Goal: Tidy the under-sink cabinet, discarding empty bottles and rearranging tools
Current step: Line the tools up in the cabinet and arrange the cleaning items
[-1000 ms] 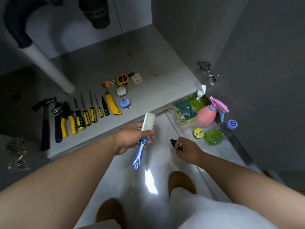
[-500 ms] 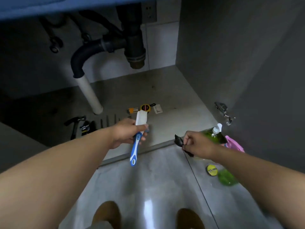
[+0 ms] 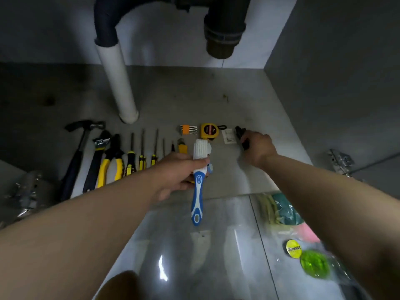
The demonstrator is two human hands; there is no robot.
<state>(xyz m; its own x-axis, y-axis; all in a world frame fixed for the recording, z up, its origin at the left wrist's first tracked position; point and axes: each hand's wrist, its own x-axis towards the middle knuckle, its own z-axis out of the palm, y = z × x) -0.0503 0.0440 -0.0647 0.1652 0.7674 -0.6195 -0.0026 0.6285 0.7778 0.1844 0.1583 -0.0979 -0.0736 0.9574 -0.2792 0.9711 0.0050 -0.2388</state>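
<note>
In front of the tape (image 3: 209,131), the left hand (image 3: 179,174) is gripping a brush (image 3: 198,191), fingers curling round its neck. Its long axis is running near to far, blue handle pointing at the person, white head at the tape. Left of the tape, screwdrivers (image 3: 141,156), pliers (image 3: 111,161) and a hammer (image 3: 80,144) are lying in a row. Right of it, the right hand (image 3: 259,148) is pinching a small black item (image 3: 240,131) beside a card (image 3: 229,136).

The floor tiles (image 3: 184,245) look glossy, the cabinet base (image 3: 194,94) matt, and the brush (image 3: 198,191) handle smooth plastic.
</note>
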